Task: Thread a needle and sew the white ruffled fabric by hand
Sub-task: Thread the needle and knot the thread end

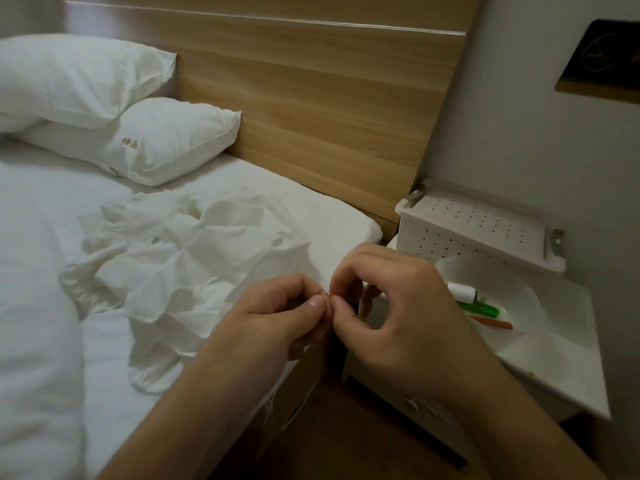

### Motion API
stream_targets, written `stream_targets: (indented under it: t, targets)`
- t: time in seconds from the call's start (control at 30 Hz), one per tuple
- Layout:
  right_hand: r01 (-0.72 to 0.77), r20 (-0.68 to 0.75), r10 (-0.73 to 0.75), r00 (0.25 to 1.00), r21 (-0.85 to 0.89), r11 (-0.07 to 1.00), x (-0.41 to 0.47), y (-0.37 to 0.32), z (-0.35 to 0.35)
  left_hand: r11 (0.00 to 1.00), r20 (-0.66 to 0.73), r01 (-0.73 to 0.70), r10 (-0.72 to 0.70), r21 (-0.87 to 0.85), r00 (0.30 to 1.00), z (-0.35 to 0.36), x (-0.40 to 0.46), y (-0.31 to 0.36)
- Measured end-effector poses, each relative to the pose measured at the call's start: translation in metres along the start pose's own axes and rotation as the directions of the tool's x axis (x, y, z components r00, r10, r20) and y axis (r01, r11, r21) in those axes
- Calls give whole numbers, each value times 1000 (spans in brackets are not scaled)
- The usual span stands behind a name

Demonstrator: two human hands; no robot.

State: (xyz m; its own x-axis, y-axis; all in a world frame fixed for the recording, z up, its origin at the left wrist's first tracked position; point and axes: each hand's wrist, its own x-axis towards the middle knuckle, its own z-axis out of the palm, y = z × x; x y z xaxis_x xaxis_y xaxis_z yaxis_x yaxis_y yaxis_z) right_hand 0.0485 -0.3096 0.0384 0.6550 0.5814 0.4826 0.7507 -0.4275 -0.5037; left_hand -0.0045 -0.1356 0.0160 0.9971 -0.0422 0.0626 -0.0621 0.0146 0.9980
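The white ruffled fabric point(180, 268) lies crumpled on the bed, left of and behind my hands. My left hand point(277, 317) and my right hand point(391, 306) meet fingertip to fingertip over the bed's edge. Each pinches something very small between thumb and forefinger; the needle and thread end are too fine to make out. A thin white thread point(414, 405) lies across my right wrist, and loose thread strands point(272, 408) hang below my left forearm.
Two white pillows point(145, 140) lean on the wooden headboard point(311, 98). At the right a white bedside table point(561, 362) carries a white bowl point(519, 296) with a white spool, a green tool and an orange stick, behind it a perforated white box point(481, 226).
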Motion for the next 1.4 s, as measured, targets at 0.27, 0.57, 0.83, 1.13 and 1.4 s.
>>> stream_targets:
  t: [0.27, 0.57, 0.83, 1.13, 1.4]
  targets:
    - [-55, -6, 57, 998, 162, 985, -1, 2, -2, 996, -44, 8, -11, -89, 999, 0, 1, 2]
    - [-157, 1, 163, 987, 270, 950, -3, 4, 1, 997, -221, -77, 75, -2, 972, 7, -1, 0]
    - [-262, -132, 343, 930, 416, 871, -3, 10, 1, 992, -308, -118, 123, 35, 943, 7, 0, -2]
    - [-185, -59, 208, 976, 268, 945, -3, 0, 3, 968, -303, -169, 221, 186, 927, 7, -2, -4]
    - [-228, -75, 268, 960, 342, 912, -2, 4, 4, 951, -268, -173, 242, 257, 933, 8, -2, -4]
